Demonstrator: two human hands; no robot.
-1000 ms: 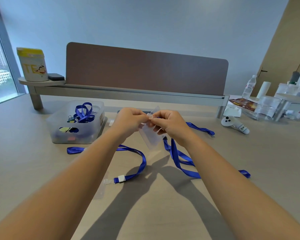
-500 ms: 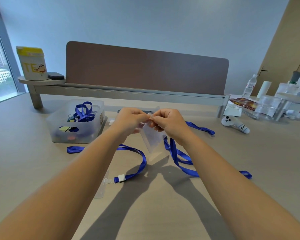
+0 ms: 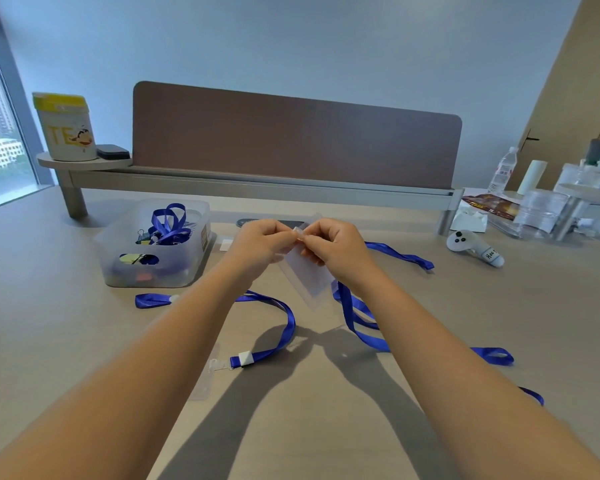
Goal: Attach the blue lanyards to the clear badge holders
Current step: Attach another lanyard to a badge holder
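Both hands are pinched shut on one clear badge holder (image 3: 309, 275), up in the air over the table (image 3: 326, 427). The left hand (image 3: 260, 245) and the right hand (image 3: 333, 245) meet at its top edge, fingertips nearly touching. A small clear clip bit sticks up between them. The holder hangs down from the fingers, tilted, with one corner pointing at the table.

A blue lanyard (image 3: 355, 318) hangs down just under the right wrist. It lies in loops on the table and runs off to the right, behind the right arm. Its far end lies past the right hand.

A second blue lanyard (image 3: 284, 327) lies on the table under the left arm. It curls round to a white clasp near the middle of the table. That clasp is clipped to another clear badge holder (image 3: 207, 375), which lies flat beside the left arm.

To the left sits a clear plastic box (image 3: 125, 261). It has more blue lanyards and small clips inside.

Further back is a brown divider board (image 3: 291, 140) on a grey shelf. A white and yellow tub (image 3: 66, 129) stands at the shelf's left end, with a small dark thing beside it.

On the right lies a white controller (image 3: 471, 247). Behind it are a water bottle (image 3: 503, 171) and some clear tubs.
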